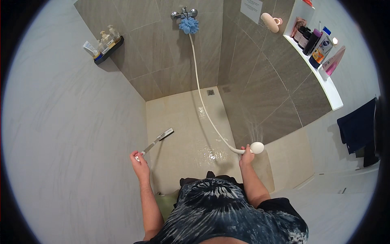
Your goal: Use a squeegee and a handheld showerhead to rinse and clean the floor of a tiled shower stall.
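Observation:
My left hand (140, 164) is wrapped round the handle of a long squeegee-like floor tool (166, 133), whose white and dark head is angled down toward the shower floor. On the other side, my right hand (246, 156) grips a white shower head (257, 147) by its handle. Fine streams of water spray from it toward the brown tiled wall. A white hose (200, 87) runs from the shower head up to the chrome mixer tap (184, 14) on the far wall. A blue mesh bath puff (189, 25) hangs at the tap.
The beige floor (183, 154) shines wet in places, with a square drain (210, 92) by the far wall. A black corner shelf (109, 51) at left carries pump bottles. Tubes and bottles line the white ledge (331, 91) at right. A dark cloth (357, 124) hangs beyond it.

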Available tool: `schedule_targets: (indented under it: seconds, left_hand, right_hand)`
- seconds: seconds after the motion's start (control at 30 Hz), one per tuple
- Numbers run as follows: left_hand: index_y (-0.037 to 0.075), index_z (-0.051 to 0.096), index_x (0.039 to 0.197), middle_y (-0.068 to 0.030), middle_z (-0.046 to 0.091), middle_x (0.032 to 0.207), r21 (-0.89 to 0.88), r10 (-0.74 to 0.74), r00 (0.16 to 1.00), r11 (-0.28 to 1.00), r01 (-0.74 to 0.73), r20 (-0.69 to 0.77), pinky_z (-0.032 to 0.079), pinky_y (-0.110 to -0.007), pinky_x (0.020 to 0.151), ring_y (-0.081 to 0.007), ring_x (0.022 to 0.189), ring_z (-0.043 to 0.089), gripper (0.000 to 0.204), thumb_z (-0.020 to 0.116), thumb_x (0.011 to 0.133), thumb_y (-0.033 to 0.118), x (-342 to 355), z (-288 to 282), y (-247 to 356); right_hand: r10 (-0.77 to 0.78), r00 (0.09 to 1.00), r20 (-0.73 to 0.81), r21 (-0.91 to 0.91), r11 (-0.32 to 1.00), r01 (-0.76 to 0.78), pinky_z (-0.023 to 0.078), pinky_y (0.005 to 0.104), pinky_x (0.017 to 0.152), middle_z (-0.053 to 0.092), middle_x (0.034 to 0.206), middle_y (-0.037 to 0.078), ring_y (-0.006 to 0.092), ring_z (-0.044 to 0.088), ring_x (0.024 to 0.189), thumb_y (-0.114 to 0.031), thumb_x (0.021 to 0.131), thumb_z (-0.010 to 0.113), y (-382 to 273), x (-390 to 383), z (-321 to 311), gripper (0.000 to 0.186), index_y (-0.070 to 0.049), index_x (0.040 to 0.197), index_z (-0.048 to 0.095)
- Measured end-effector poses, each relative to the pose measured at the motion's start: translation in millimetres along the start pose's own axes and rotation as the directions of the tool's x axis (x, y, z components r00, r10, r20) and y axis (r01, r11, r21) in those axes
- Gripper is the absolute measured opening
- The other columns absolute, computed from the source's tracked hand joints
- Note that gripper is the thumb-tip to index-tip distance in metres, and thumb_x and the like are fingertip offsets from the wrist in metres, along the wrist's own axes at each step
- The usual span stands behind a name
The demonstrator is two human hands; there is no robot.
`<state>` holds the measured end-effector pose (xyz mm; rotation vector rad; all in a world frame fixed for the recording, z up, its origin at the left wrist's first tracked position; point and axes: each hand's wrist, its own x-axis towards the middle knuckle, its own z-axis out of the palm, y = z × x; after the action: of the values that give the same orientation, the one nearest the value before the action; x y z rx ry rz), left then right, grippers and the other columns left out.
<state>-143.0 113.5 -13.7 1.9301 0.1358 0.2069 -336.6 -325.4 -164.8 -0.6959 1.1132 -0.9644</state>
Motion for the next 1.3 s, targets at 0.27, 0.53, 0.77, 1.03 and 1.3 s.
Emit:
schedule_targets:
  seconds: [0.27,0.53,0.77,1.03,1.3]
  left_hand:
    - [0.004,0.048,0.117,-0.0055,0.062,0.09,-0.004,-0.012,1.0,1.0,0.012,-0.023,0.04,-0.026,0.05,-0.0096,0.056,0.048,0.022,0.048,0.1,0.019,-2.3,-5.6,-3.6]
    - [0.003,0.048,0.117,-0.0055,0.062,0.091,0.002,-0.007,1.0,1.0,0.007,-0.011,0.04,-0.027,0.051,-0.0098,0.056,0.048,0.023,0.047,0.101,0.02,-1.5,-2.2,-0.9]
    - [0.003,0.047,0.117,-0.0054,0.062,0.091,0.016,-0.013,1.0,1.0,0.013,0.009,0.042,-0.024,0.051,-0.0084,0.057,0.05,0.023,0.046,0.101,0.02,-0.5,-4.0,-2.2]
    - [0.003,0.047,0.116,-0.0051,0.062,0.091,0.034,-0.003,1.0,0.999,0.003,-0.001,0.042,-0.024,0.051,-0.0083,0.058,0.051,0.022,0.047,0.101,0.019,-0.8,-5.1,1.7]
    - [0.003,0.048,0.116,-0.0061,0.063,0.091,0.03,-0.019,1.0,0.999,0.018,0.012,0.043,-0.028,0.054,-0.0112,0.06,0.051,0.023,0.047,0.101,0.02,1.9,-4.9,-0.9]
  right_hand:
    - [0.003,1.0,-0.012,-0.034,0.999,-0.003,0.054,0.0378,0.077,0.059,0.1,0.01,0.0212,0.064,0.083,-0.014,0.091,0.063,-26.4,-15.2,21.1,0.026,-0.001,0.112,0.053]
    - [-0.07,0.995,0.07,-0.112,0.991,0.077,0.051,0.0349,0.073,0.06,0.097,0.008,0.0198,0.064,0.081,-0.01,0.09,0.064,-27.3,-6.2,18.4,0.021,-0.002,0.107,0.053]
    - [-0.113,0.983,0.146,-0.187,0.972,0.14,0.05,0.0335,0.072,0.061,0.095,0.007,0.0184,0.064,0.077,-0.006,0.09,0.063,-24.6,-13.2,21.0,0.02,-0.002,0.107,0.052]
    - [-0.21,0.935,0.285,-0.253,0.924,0.285,0.051,0.0331,0.072,0.062,0.094,0.008,0.0191,0.064,0.077,-0.003,0.084,0.063,-24.7,-13.3,24.1,0.024,0.0,0.106,0.054]
    - [-0.226,0.855,0.466,-0.531,0.702,0.475,0.052,0.0345,0.078,0.071,0.094,0.013,0.0222,0.069,0.087,-0.006,0.075,0.07,-42.4,-33.1,46.2,0.035,0.001,0.108,0.06]
